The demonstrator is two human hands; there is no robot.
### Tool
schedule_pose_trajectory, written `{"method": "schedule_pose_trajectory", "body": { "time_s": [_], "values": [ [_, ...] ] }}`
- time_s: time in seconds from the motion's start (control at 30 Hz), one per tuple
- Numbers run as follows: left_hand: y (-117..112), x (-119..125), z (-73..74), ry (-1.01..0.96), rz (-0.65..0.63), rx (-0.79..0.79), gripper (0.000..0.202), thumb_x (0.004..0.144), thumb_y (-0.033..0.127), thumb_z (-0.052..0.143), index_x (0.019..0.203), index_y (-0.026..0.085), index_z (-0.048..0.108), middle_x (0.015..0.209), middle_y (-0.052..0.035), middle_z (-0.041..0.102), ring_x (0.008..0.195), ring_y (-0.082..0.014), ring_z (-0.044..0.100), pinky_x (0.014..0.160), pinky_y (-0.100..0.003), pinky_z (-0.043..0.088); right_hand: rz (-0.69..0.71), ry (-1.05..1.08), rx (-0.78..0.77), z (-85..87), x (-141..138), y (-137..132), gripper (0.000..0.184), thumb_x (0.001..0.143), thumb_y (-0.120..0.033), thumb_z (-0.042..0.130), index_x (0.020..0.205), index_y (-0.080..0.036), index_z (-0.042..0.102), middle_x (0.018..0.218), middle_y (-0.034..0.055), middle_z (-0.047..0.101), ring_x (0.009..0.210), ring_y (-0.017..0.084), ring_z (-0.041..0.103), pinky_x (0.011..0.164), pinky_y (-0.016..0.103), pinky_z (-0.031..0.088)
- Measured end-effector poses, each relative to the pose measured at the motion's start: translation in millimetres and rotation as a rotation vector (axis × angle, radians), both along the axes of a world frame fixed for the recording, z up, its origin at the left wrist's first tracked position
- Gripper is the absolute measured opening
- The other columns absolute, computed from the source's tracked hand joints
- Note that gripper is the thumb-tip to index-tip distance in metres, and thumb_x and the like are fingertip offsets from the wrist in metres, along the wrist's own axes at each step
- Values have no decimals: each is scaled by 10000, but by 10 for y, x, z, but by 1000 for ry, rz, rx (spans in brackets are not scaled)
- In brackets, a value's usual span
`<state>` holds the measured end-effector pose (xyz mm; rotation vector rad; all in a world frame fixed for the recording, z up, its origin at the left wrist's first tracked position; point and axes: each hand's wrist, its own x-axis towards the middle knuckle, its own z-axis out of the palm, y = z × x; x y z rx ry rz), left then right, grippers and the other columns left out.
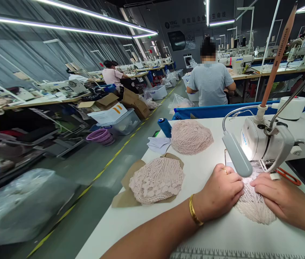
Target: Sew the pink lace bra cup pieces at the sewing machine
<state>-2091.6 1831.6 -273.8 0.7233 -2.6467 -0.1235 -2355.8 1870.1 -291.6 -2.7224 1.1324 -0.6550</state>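
Observation:
A pale pink lace piece (255, 208) lies under the needle area of the white sewing machine (255, 138). My left hand (222, 189) has its fingers bent and pressed together on the lace's left edge. On the right edge, my right hand (276, 196) grips the same lace, fingers close together. The machine's lamp (237, 154) lights the spot and partly hides the needle and presser foot. Left of my hands sit a stack of lace pieces (158, 181) on brown card and another lace pile (191, 136).
A blue thread cone (164, 127) and white paper pieces (159, 144) lie at the table's left edge. Orange-handled snips (288, 177) rest right of the needle. A ruler strip (214, 253) runs along the front. A person in grey (209, 84) sits ahead; plastic bags (25, 207) stand on the floor.

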Motion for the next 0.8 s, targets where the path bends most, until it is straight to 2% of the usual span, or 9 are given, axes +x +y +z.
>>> {"method": "schedule_pose_trajectory", "body": {
  "time_s": [0.13, 0.3, 0.4, 0.5, 0.6, 0.8],
  "values": [
    [-56, 22, -10, -2, 28, -24, 163, 1051, 249, 567, 964, 188, 691, 1060, -31, 775, 1013, -233, 664, 995, -460, 427, -18, 5, 0, -31, 1, -15, 354, 1018, -105, 443, 1144, -273, 729, 1139, 78, 765, 1064, 280, 697, 925, 443, 592],
    [-72, 30, 10, -1, 93, -54, 134, 1027, 230, 584, 1053, 209, 714, 1098, -58, 771, 1061, -253, 672, 996, -467, 434, -13, -19, -19, -49, 4, -26, 396, 1016, -106, 453, 1236, -276, 734, 1230, 83, 758, 1091, 276, 695, 904, 428, 605],
    [-12, 9, 36, -16, 19, -66, 156, 1037, 298, 589, 1094, 224, 715, 1165, -65, 765, 1109, -264, 669, 967, -468, 441, 52, -12, -3, -33, -3, -34, 398, 1010, -95, 469, 1264, -271, 722, 1225, 85, 753, 1081, 267, 692, 856, 397, 602],
    [45, -8, 45, -37, -54, -47, 172, 1053, 315, 580, 1066, 209, 714, 1127, -43, 775, 1106, -252, 672, 959, -465, 438, 93, -4, 3, -22, -11, -46, 383, 1006, -90, 482, 1241, -268, 725, 1200, 84, 752, 1054, 259, 693, 813, 368, 589],
    [56, -11, 35, -26, -38, -45, 187, 1069, 301, 561, 1050, 205, 720, 1076, -37, 781, 1061, -242, 683, 951, -460, 431, 83, 4, -5, -47, -24, -49, 376, 1004, -89, 489, 1233, -267, 728, 1221, 84, 750, 1052, 258, 692, 808, 364, 583],
    [1, -14, -3, -41, 7, -62, 191, 1071, 288, 557, 1065, 217, 734, 1093, -59, 774, 1004, -236, 681, 957, -440, 431, 3, 37, -39, -140, -23, -44, 401, 1044, -97, 414, 1302, -250, 681, 1324, 66, 729, 1128, 277, 671, 856, 414, 596]
  ]
}}
